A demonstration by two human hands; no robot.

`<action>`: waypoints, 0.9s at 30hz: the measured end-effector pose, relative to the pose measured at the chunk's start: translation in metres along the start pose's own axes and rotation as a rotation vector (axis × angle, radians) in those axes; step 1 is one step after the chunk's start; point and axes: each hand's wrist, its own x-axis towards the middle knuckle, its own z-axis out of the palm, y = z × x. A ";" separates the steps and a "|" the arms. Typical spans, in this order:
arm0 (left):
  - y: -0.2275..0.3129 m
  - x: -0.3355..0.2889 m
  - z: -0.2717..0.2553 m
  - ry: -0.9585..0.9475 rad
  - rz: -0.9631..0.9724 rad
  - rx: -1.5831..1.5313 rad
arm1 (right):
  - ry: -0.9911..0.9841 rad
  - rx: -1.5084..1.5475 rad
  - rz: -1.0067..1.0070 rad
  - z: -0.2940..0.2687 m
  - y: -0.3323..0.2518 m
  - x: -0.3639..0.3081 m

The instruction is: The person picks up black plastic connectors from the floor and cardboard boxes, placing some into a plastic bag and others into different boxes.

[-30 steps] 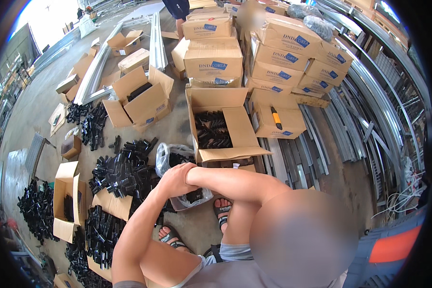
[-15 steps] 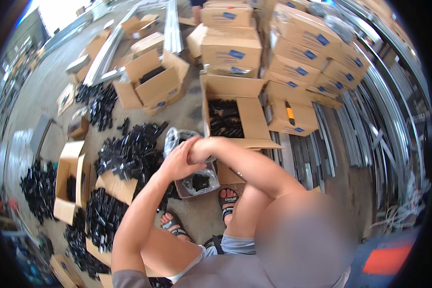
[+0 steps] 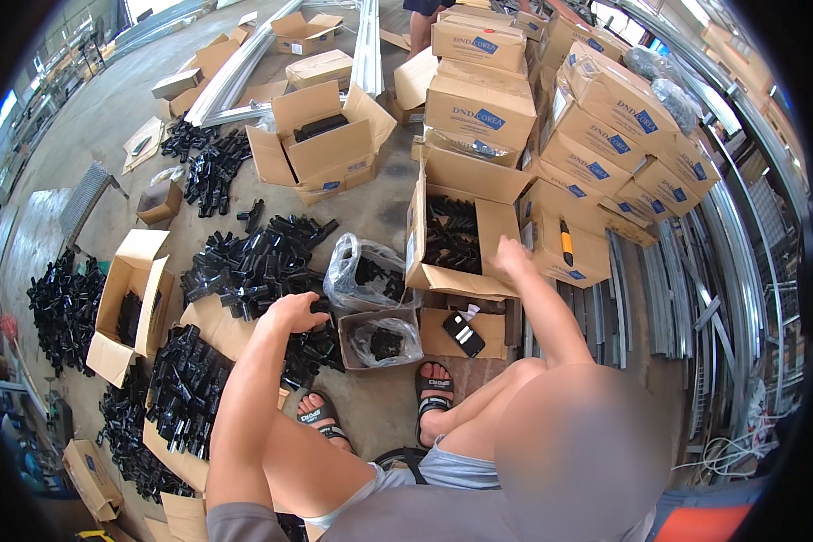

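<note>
My left hand (image 3: pixel 294 313) hovers at the edge of the big heap of black plastic parts (image 3: pixel 253 271), its fingers loosely apart and nothing visible in them. Just right of it stand a clear plastic bag (image 3: pixel 341 275) holding black parts and a small bag-lined carton (image 3: pixel 379 362) with more of them. My right hand (image 3: pixel 515 257) is at the right flap (image 3: pixel 495 221) of a large open carton (image 3: pixel 465 278). Its fingers are curled against the flap edge and look closed on it. Rows of black parts (image 3: pixel 452 235) fill this carton.
Stacked closed cartons (image 3: pixel 479 108) stand beyond, with a yellow-and-black tool (image 3: pixel 566 242) on one. A black pouch-like item (image 3: pixel 463 334) lies on flat cardboard. Metal profiles (image 3: pixel 673 298) run along the right. More heaps and an open carton (image 3: pixel 131 303) are at left. Someone's legs (image 3: pixel 420 27) show far ahead.
My hands were together above the bag and small carton. They have parted: the left moved left toward the heap, the right moved right to the large carton's flap. The view has shifted slightly.
</note>
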 end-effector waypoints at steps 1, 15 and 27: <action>0.007 0.000 -0.002 -0.037 0.014 0.000 | 0.063 -0.021 -0.019 0.011 -0.004 -0.009; 0.001 0.013 0.003 -0.056 0.053 -0.049 | 0.349 0.068 -0.063 0.017 -0.002 -0.007; 0.012 0.014 0.005 -0.045 0.099 0.006 | 0.508 -0.359 0.245 0.009 0.118 -0.002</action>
